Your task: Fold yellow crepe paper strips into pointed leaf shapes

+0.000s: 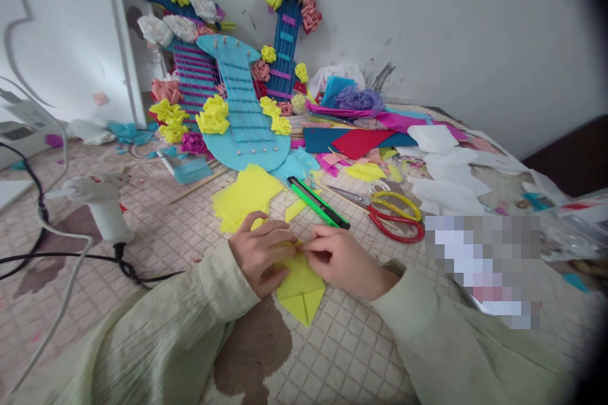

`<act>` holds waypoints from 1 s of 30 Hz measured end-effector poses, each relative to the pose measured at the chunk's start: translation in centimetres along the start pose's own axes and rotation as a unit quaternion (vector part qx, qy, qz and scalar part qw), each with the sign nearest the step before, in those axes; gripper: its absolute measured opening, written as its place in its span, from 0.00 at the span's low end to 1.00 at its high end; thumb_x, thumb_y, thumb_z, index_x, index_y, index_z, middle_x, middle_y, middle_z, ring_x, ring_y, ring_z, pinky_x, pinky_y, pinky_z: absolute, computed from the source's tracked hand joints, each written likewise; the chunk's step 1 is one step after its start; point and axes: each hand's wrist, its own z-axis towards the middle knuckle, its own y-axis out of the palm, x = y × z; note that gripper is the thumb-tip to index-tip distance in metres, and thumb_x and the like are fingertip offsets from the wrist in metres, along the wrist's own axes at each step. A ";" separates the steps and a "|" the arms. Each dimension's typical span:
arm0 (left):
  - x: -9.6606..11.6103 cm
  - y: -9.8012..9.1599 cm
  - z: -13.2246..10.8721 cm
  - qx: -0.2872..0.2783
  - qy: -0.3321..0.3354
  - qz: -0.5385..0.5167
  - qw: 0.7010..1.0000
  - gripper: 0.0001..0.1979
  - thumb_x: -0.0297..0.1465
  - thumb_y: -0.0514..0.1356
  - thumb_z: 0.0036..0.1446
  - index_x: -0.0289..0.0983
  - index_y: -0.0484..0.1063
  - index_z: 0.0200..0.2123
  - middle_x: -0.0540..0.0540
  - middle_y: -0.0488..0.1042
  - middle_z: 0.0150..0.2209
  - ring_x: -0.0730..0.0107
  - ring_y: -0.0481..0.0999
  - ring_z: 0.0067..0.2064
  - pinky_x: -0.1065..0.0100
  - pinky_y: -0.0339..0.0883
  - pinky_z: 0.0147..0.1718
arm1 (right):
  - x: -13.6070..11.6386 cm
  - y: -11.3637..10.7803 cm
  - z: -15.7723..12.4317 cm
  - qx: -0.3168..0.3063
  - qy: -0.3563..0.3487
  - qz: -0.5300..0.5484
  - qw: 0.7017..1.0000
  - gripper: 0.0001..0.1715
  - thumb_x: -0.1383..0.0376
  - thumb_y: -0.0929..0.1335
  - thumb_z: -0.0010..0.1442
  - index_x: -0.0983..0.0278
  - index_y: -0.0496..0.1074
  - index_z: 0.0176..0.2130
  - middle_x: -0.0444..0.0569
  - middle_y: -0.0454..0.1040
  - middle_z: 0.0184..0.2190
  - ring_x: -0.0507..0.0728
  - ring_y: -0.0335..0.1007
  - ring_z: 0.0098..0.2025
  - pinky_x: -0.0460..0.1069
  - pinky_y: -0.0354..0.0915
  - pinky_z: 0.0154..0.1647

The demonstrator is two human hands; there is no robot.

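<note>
Lower centre: left hand (260, 254) and right hand (341, 261) pinch a folded yellow paper sheet (300, 292); even pressure should sharpen its crease.

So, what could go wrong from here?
1. Left hand and right hand pinch the yellow paper on a quilted cover; the crease may wander.
2. The cord from the glue gun runs near the left sleeve and might snag.
3. Scissors lie beyond the right hand; a reach could hit them.
</note>
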 end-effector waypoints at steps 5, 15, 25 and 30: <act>0.0 0.3 -0.2 0.003 -0.007 -0.003 1.000 0.12 0.32 0.51 0.48 0.40 0.70 0.36 0.47 0.73 0.40 0.60 0.67 0.46 0.53 0.48 0.48 | -0.1 -0.1 0.1 0.003 -0.005 0.005 1.000 0.11 0.73 0.61 0.53 0.67 0.70 0.24 0.43 0.63 0.24 0.48 0.58 0.25 0.44 0.55 0.25; 0.2 0.6 -0.4 0.018 -0.024 -0.005 1.000 0.12 0.32 0.52 0.46 0.40 0.71 0.34 0.48 0.72 0.41 0.58 0.66 0.47 0.52 0.48 0.48 | -0.1 0.1 -0.1 0.029 -0.038 -0.093 0.994 0.09 0.72 0.63 0.52 0.65 0.72 0.26 0.46 0.63 0.26 0.52 0.59 0.34 0.48 0.58 0.35; 0.3 0.4 -0.2 0.014 -0.024 -0.007 1.000 0.12 0.31 0.52 0.46 0.41 0.71 0.34 0.47 0.72 0.41 0.58 0.66 0.47 0.52 0.48 0.47 | 0.0 0.4 -0.2 0.008 -0.029 -0.089 0.996 0.10 0.71 0.62 0.53 0.66 0.71 0.25 0.46 0.64 0.27 0.50 0.60 0.32 0.46 0.59 0.34; 0.3 0.6 -0.3 0.021 -0.022 -0.003 1.000 0.12 0.31 0.52 0.46 0.40 0.71 0.34 0.46 0.72 0.41 0.58 0.67 0.47 0.51 0.48 0.47 | 0.0 0.3 -0.2 0.007 -0.024 -0.078 0.997 0.10 0.71 0.62 0.53 0.66 0.72 0.27 0.45 0.64 0.27 0.50 0.60 0.32 0.46 0.59 0.33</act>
